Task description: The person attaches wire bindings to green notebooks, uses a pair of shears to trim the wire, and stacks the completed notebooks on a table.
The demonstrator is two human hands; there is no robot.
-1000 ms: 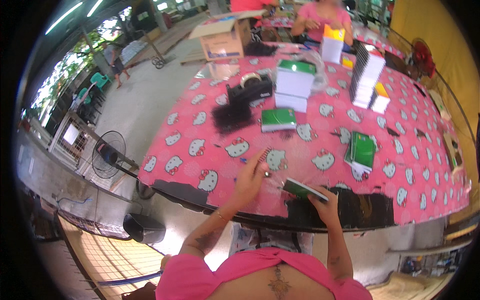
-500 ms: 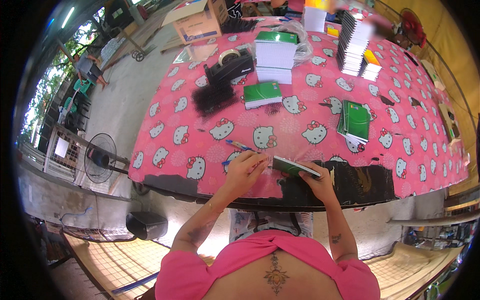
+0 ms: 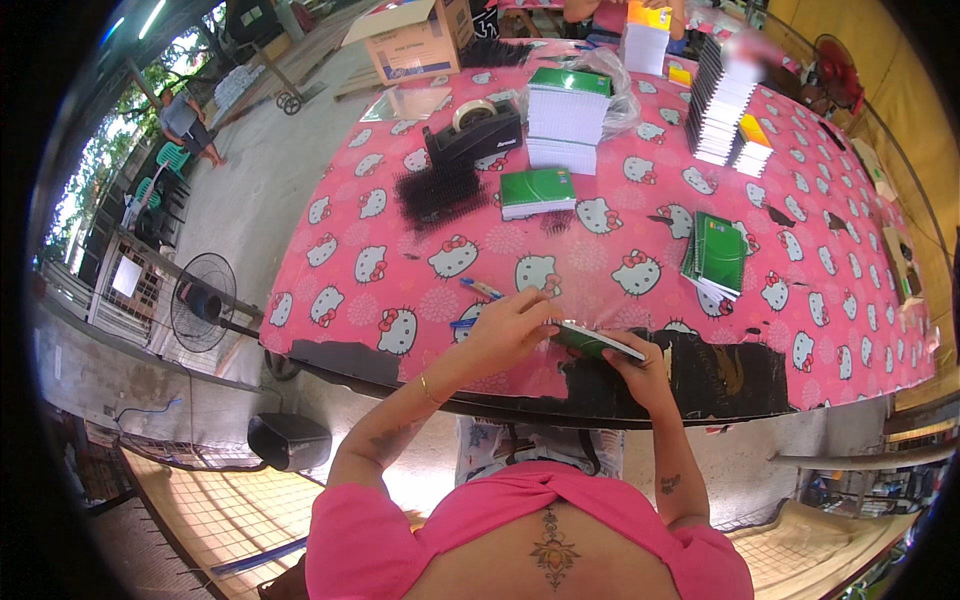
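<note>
A small green-covered notebook (image 3: 590,340) is held edge-up just above the table's near edge. My right hand (image 3: 638,366) grips its right end, the thumb along the top edge. At the notebook's left end is my left hand (image 3: 512,325), its fingers bent and drawn together against the corner; whatever they pinch is hidden. Two pens, a white-and-blue pen (image 3: 482,288) and a blue pen (image 3: 462,323), lie beside my left hand, partly behind it. Farther back lie a green notebook (image 3: 538,191) and a few overlapping green spiral notebooks (image 3: 718,252).
Black spiral coils (image 3: 440,195) lie by a tape dispenser (image 3: 472,133). Behind stand a tall notebook stack (image 3: 563,120), a spiral-bound stack (image 3: 715,110) and a cardboard box (image 3: 415,45). Another person's hand (image 3: 578,8) shows at the far side. A standing fan (image 3: 205,303) is at left.
My left hand has moved right and now meets the notebook's left end, covering more of it. My right hand keeps its grip. The whole view has shifted slightly.
</note>
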